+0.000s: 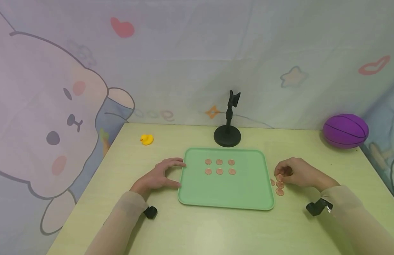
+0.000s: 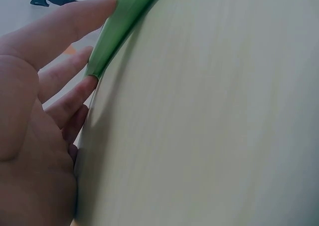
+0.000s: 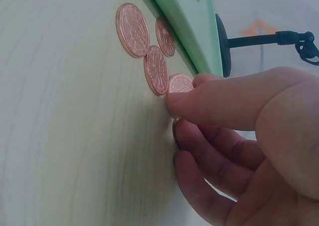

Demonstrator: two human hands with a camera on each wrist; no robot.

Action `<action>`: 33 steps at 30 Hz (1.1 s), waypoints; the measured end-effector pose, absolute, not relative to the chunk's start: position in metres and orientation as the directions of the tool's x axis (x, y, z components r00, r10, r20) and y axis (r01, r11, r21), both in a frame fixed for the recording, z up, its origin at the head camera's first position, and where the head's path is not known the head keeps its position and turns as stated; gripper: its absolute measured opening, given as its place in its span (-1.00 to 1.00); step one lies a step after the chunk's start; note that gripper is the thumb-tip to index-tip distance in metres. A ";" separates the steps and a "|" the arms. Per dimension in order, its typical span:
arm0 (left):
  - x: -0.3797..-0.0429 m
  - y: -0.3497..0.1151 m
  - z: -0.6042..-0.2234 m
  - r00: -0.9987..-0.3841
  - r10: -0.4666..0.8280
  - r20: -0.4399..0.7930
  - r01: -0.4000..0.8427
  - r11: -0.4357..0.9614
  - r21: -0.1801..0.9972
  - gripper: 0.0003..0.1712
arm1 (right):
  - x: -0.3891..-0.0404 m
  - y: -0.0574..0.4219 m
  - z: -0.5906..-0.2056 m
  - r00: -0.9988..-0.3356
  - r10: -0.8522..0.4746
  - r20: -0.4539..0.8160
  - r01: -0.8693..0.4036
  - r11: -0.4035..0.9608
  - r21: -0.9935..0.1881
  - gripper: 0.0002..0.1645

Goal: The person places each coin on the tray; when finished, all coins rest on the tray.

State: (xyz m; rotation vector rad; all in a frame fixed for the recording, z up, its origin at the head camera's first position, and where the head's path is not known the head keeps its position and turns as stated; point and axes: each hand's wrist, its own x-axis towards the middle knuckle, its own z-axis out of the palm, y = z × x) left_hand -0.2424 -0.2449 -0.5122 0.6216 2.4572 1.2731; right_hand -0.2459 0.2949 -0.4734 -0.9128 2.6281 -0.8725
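L hand (image 1: 158, 175), fingers spread, touches tray (image 1: 225, 189) at L edge, prob. to steady it; R hand (image 1: 298, 171) pinches a coin (image 3: 181, 82). Worktop (image 1: 209, 232) holds tray betw. hands, in reach; on it six coins (image 1: 219, 171) sit spaced apart, prob. for clarity; pinched one's w/ loose coins (image 1: 280, 192) nr R edge.

Head view looked forward and down from above the counter (image 1: 203, 230), farthest back; got the whole tray (image 1: 224, 190) and the backdrop (image 1: 190, 74) behind. Left wrist view sat close at the palm of the left hand (image 1: 160, 175), rolled sideways, scene top toward frame left, facing the tray's edge. Right wrist view also rolled, top toward frame right, very near the coins (image 3: 157, 70) and right hand (image 1: 295, 172). All three shared part of the tray and black stand (image 1: 229, 117); head and right wrist shared the coins.
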 end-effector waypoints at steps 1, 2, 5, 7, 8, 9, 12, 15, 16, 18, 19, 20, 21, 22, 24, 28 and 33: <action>-0.242 -0.245 -0.512 -0.860 0.506 -0.068 0.235 0.511 0.827 -0.22 | -0.246 0.295 -0.474 -0.781 -0.624 -0.019 -0.486 0.627 -0.609 -0.74; -0.242 -0.245 -0.512 -0.860 0.505 -0.068 0.233 0.509 0.829 -0.23 | -0.246 0.296 -0.474 -0.781 -0.624 -0.019 -0.484 0.625 -0.612 -0.73; -0.242 -0.244 -0.512 -0.862 0.503 -0.067 0.229 0.504 0.833 -0.23 | -0.246 0.296 -0.474 -0.789 -0.614 -0.028 -0.470 0.632 -0.616 -0.72; -0.243 -0.244 -0.513 -0.863 0.501 -0.069 0.224 0.502 0.835 -0.24 | -0.247 0.297 -0.475 -0.793 -0.609 -0.030 -0.465 0.635 -0.617 -0.71; -0.242 -0.244 -0.513 -0.864 0.498 -0.070 0.222 0.501 0.836 -0.24 | -0.248 0.298 -0.475 -0.793 -0.608 -0.031 -0.463 0.635 -0.619 -0.72; -0.243 -0.244 -0.513 -0.865 0.498 -0.070 0.221 0.502 0.836 -0.24 | -0.248 0.299 -0.475 -0.792 -0.609 -0.032 -0.461 0.632 -0.623 -0.73; -0.243 -0.244 -0.513 -0.865 0.496 -0.075 0.219 0.507 0.833 -0.25 | -0.249 0.301 -0.476 -0.789 -0.614 -0.028 -0.459 0.618 -0.638 -0.76; -0.243 -0.244 -0.513 -0.864 0.498 -0.075 0.223 0.512 0.830 -0.25 | -0.249 0.303 -0.477 -0.785 -0.618 -0.026 -0.455 0.605 -0.653 -0.78; -0.242 -0.244 -0.513 -0.864 0.498 -0.074 0.225 0.512 0.829 -0.25 | -0.249 0.304 -0.478 -0.784 -0.620 -0.024 -0.456 0.602 -0.656 -0.79; -0.242 -0.244 -0.513 -0.864 0.499 -0.070 0.228 0.511 0.829 -0.24 | -0.250 0.305 -0.479 -0.784 -0.620 -0.024 -0.453 0.599 -0.661 -0.80; -0.242 -0.244 -0.513 -0.864 0.499 -0.069 0.228 0.509 0.830 -0.24 | -0.250 0.306 -0.480 -0.782 -0.623 -0.023 -0.456 0.596 -0.661 -0.81; -0.242 -0.244 -0.514 -0.864 0.499 -0.067 0.229 0.508 0.830 -0.24 | -0.251 0.306 -0.481 -0.781 -0.624 -0.025 -0.454 0.595 -0.663 -0.82; -0.242 -0.244 -0.514 -0.864 0.499 -0.065 0.230 0.506 0.831 -0.24 | -0.251 0.306 -0.481 -0.782 -0.623 -0.029 -0.450 0.595 -0.665 -0.83; -0.243 -0.244 -0.514 -0.864 0.500 -0.063 0.230 0.502 0.833 -0.24 | -0.251 0.306 -0.482 -0.783 -0.621 -0.030 -0.448 0.597 -0.666 -0.84; -0.243 -0.244 -0.515 -0.864 0.500 -0.060 0.230 0.497 0.837 -0.24 | -0.251 0.306 -0.482 -0.784 -0.619 -0.039 -0.440 0.600 -0.668 -0.85; -0.244 -0.244 -0.515 -0.863 0.501 -0.061 0.227 0.493 0.840 -0.24 | -0.250 0.306 -0.480 -0.791 -0.608 -0.070 -0.407 0.608 -0.682 -0.80; -0.243 -0.244 -0.515 -0.862 0.504 -0.064 0.233 0.503 0.832 -0.24 | -0.249 0.306 -0.478 -0.797 -0.593 -0.114 -0.354 0.612 -0.707 -0.75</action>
